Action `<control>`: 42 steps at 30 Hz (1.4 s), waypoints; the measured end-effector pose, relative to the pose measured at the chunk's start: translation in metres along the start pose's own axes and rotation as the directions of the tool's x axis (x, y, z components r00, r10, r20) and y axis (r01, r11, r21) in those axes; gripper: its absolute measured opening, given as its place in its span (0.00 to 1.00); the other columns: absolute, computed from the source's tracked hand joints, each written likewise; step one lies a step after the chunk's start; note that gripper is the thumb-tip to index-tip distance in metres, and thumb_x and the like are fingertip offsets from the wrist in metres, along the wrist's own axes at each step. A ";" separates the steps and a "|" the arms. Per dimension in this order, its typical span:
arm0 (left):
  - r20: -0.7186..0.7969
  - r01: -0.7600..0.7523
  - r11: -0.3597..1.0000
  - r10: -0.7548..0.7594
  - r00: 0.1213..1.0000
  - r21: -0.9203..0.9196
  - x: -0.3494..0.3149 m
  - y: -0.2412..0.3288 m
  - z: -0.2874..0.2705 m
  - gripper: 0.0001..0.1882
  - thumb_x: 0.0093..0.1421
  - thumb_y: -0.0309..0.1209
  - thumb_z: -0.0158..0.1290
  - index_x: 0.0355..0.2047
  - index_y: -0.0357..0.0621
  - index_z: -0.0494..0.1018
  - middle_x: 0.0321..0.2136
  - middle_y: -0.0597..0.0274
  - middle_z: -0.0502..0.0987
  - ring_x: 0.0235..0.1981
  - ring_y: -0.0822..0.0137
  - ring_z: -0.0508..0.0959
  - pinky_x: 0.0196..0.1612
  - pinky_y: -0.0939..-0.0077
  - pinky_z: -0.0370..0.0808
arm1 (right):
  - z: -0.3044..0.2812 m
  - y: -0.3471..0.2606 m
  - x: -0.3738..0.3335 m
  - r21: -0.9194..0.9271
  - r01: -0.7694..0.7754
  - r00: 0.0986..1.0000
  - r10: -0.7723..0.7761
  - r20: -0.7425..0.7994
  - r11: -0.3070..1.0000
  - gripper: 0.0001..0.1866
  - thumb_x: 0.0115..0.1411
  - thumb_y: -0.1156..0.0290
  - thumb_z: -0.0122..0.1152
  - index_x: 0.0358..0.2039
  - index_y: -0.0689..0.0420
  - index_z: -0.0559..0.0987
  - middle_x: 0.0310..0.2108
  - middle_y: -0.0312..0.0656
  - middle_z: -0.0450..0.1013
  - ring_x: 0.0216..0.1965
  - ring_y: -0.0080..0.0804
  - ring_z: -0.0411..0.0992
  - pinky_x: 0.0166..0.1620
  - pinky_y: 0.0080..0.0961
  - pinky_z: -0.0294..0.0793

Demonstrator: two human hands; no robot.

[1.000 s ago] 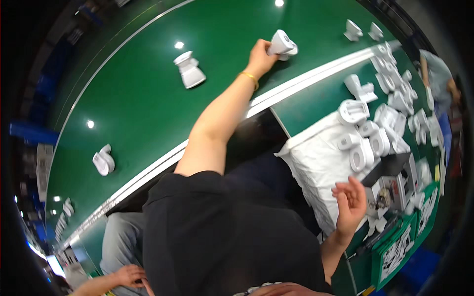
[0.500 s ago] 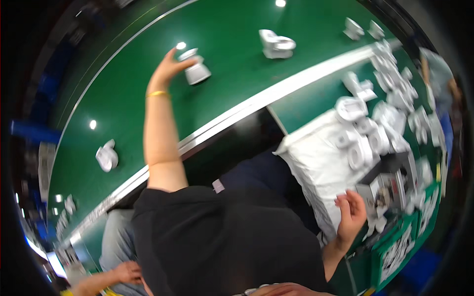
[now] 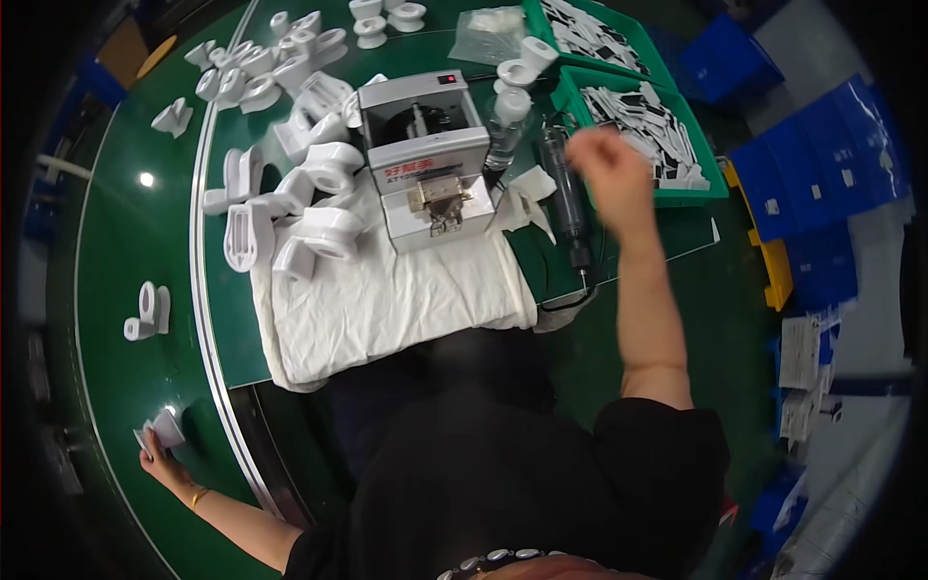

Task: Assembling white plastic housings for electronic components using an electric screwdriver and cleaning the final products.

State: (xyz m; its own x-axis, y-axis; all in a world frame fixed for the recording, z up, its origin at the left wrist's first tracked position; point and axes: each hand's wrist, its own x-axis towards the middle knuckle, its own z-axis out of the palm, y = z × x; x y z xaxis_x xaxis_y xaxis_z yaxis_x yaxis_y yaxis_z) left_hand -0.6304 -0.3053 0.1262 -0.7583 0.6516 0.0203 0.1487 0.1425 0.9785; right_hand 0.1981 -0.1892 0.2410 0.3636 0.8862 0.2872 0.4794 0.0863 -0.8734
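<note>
Out at the far left, my left hand has its fingers closed on a small white toilet-shaped plastic part at the green belt. My right hand is raised over the right side of the bench, between a black electric screwdriver and a green tray of white and dark strips. Motion smears its fingers, so whether they hold anything is unclear. Several more white toilet-shaped parts stand crowded on a white cloth and the bench left of a grey-and-white screw feeder.
A clear bottle and crumpled white paper sit right of the feeder. Behind are a plastic bag and a second green tray. A metal rail divides bench from belt. Blue bins stand at right.
The view has swung to the right, bringing the feeder and trays to the middle. My right hand has moved out over the tray side. My left hand stays at a white part on the belt.
</note>
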 end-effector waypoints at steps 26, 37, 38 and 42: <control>0.823 -0.249 0.855 0.511 0.249 -0.455 -0.340 0.139 0.375 0.69 0.35 0.25 0.76 0.70 0.44 0.39 0.62 0.45 0.63 0.61 0.55 0.68 0.63 0.62 0.67 | 0.010 -0.043 -0.038 0.262 0.009 0.981 -0.060 0.187 0.965 0.10 0.61 0.81 0.61 0.43 0.62 0.76 0.38 0.38 0.77 0.41 0.20 0.74 0.45 0.15 0.71; 0.842 -0.188 0.870 0.491 0.224 -0.457 -0.345 0.141 0.361 0.66 0.34 0.25 0.75 0.69 0.42 0.43 0.59 0.46 0.68 0.62 0.52 0.69 0.64 0.61 0.65 | 0.068 -0.072 -0.115 0.242 -0.182 0.857 0.033 0.515 0.953 0.10 0.58 0.82 0.66 0.41 0.65 0.78 0.38 0.40 0.79 0.37 0.18 0.75 0.40 0.14 0.71; 0.845 -0.179 0.871 0.489 0.219 -0.458 -0.345 0.139 0.361 0.66 0.34 0.25 0.75 0.69 0.42 0.44 0.59 0.46 0.68 0.62 0.52 0.69 0.64 0.62 0.65 | 0.068 -0.072 -0.116 0.229 -0.166 0.857 0.025 0.515 0.959 0.10 0.58 0.81 0.66 0.41 0.65 0.78 0.37 0.39 0.79 0.37 0.17 0.74 0.39 0.13 0.70; 0.848 -0.189 0.869 0.491 0.201 -0.458 -0.342 0.137 0.359 0.65 0.34 0.25 0.75 0.69 0.42 0.45 0.59 0.47 0.69 0.62 0.52 0.69 0.64 0.62 0.66 | 0.068 -0.072 -0.115 0.224 -0.258 0.818 0.089 0.568 0.940 0.14 0.57 0.80 0.67 0.44 0.63 0.79 0.36 0.38 0.79 0.38 0.18 0.74 0.41 0.14 0.70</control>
State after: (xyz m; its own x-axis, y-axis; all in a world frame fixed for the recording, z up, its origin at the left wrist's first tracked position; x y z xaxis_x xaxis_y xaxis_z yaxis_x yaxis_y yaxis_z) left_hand -0.1232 -0.2413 0.1798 0.4588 0.8325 0.3105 -0.0178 -0.3408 0.9400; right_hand 0.0672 -0.2663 0.2438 -0.1138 0.9913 -0.0664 0.1781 -0.0454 -0.9830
